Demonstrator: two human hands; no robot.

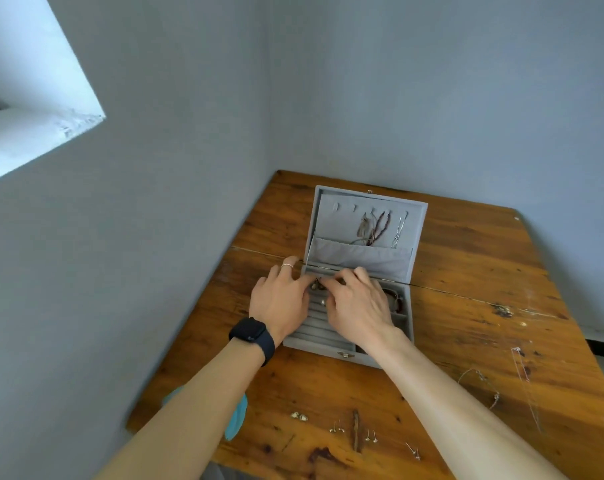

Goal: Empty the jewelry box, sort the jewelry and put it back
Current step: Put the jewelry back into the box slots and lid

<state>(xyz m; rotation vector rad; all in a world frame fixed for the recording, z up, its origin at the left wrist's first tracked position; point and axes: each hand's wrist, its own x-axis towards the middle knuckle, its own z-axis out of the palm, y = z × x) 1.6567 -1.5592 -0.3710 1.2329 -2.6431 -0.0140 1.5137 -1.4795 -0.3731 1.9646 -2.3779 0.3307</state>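
Nearest, at six o'clock on the surface (467, 271), lay stud earrings (337, 427) in small pairs, with a teal cloth (236, 420) at eight o'clock and thin chains (480, 379) at four o'clock. Further out, my hands met over the open jewelry box (328, 351). My left hand (280, 296), black watch (252, 336) on its wrist, lay along the box's nine o'clock rim. My right hand (357, 303) curled its fingers down to a small piece (317, 285) at the tray's eleven o'clock corner; whether either hand gripped it, I could not tell. A bracelet (396, 301) sat in the three o'clock compartment. Beyond, necklaces (380, 225) hung in the raised lid (331, 230).
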